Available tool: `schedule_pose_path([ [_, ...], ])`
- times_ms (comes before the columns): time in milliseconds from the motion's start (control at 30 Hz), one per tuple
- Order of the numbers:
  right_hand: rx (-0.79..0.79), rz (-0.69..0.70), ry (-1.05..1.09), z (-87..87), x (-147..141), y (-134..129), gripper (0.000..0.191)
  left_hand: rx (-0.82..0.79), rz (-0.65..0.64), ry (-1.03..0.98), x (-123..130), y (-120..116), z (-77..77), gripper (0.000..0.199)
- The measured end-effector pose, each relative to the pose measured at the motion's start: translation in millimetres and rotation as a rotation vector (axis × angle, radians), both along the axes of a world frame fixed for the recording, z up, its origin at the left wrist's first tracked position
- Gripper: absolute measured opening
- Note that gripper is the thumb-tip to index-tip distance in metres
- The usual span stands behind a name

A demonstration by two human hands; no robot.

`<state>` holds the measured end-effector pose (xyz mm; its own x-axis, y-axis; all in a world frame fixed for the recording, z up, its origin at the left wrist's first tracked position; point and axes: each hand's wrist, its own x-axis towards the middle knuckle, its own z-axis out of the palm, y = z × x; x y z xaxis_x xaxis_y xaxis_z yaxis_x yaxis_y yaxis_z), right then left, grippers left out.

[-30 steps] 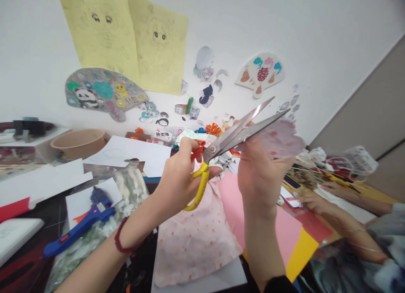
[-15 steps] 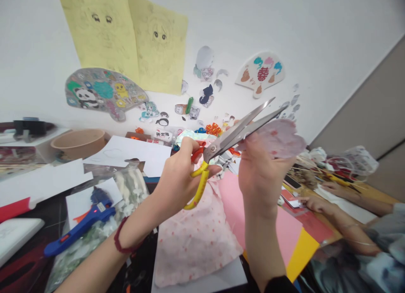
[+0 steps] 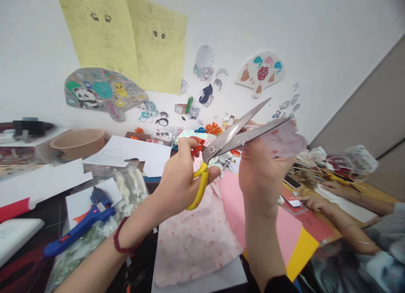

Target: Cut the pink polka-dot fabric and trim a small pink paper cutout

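Glue gun [image 3: 79, 226]: near left, lying on the table.
Left hand [image 3: 179, 181]: fingers closed through the scissors [image 3: 228, 141] handles, blades parted.
Right hand [image 3: 261, 174]: pinching pink paper [image 3: 283, 137], raised between the blades.

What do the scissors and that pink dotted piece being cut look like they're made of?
Scissors: bright, reflective blades, likely steel; glossy yellow and red handles, probably plastic. Pink dotted piece: thin, matte and slightly translucent, with a soft wavy edge; looks like light fabric or tissue paper, hard to tell which.
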<state>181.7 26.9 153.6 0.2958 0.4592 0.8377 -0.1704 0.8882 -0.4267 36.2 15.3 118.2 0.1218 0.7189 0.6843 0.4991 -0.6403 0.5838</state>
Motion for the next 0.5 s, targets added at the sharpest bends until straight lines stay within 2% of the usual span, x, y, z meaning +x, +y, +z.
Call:
schedule_pose_path([
  [267,0.004,0.003,0.029,-0.3,-2.9,-0.8,0.015,-0.033,-0.044,-0.033,1.9,0.2,3.4,0.028],
  [500,-0.003,-0.062,-0.008,-3.0,-2.9,-0.1,0.01,-0.016,-0.062,-0.062,2.6,0.9,2.5,0.029],
])
